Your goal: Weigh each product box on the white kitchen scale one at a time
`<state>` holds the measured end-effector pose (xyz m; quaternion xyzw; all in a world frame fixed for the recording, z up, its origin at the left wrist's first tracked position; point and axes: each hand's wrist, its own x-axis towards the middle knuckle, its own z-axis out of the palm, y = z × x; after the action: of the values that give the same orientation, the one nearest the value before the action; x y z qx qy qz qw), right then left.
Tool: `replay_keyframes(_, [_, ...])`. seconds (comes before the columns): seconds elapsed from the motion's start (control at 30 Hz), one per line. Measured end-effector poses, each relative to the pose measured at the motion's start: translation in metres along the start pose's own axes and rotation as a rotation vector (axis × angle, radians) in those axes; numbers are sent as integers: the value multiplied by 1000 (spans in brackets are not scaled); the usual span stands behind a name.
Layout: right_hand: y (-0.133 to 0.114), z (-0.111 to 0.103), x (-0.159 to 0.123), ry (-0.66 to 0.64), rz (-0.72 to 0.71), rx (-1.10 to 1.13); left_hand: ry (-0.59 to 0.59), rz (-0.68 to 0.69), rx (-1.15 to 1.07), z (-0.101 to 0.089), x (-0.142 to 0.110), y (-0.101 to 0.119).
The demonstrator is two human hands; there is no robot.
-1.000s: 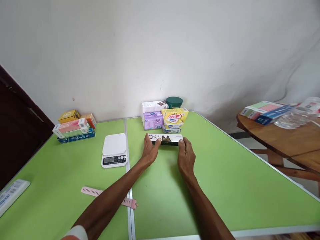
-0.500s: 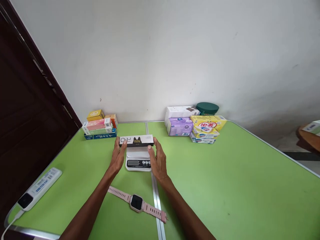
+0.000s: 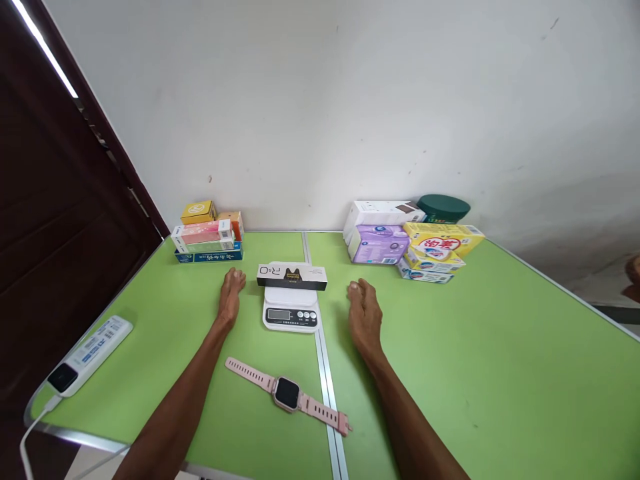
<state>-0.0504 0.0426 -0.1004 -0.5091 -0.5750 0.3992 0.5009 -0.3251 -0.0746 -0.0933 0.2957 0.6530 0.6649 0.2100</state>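
A black-and-white toothpaste-like carton [image 3: 292, 276] lies crosswise on the white digital kitchen scale [image 3: 291, 315], covering the rear of its platform. To the left of the scale, my left hand [image 3: 231, 297] rests over the table with its fingers curled in and nothing in them. My right hand [image 3: 366, 319] is to the scale's right, fingers also loosely folded and holding nothing. Neither hand touches the carton or the scale. Nearer to me lies a smartwatch with a pink strap [image 3: 287, 393], stretched out on the table.
Several small boxes [image 3: 207, 233] are stacked at the back left of the green table [image 3: 465, 360]. At the back right stand a purple tissue pack [image 3: 380, 245], yellow boxes [image 3: 443, 239], a white box [image 3: 383, 212] and a green-lidded tub [image 3: 444, 208]. A white cabled device [image 3: 93, 353] lies far left.
Both hands have let go of the carton and moved apart, one to each side. The carton now sits on the scale. The view has shifted slightly.
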Motion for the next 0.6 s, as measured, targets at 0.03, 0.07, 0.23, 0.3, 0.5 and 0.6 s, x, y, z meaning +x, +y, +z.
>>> replay_keyframes(0.03, [1,-1,1,-1,-18,-31,31,-67,-96,-1,3,-1])
replay_keyframes(0.07, [2,-2,1,0,-34,-56,61,-138,-196,-2,5,-1])
replay_keyframes(0.23, [0,0,0,5,-45,-86,154,-243,-397,2,2,8])
replay_keyframes(0.3, [-1,0,-1,8,-42,-90,167,-251,-402,4,-1,10])
replay_keyframes(0.5, [-1,-2,-1,-1,-53,-105,166,-248,-379,3,-1,10])
replay_keyframes(0.6, [-1,-2,-1,-2,-49,-93,152,-227,-321,3,0,8])
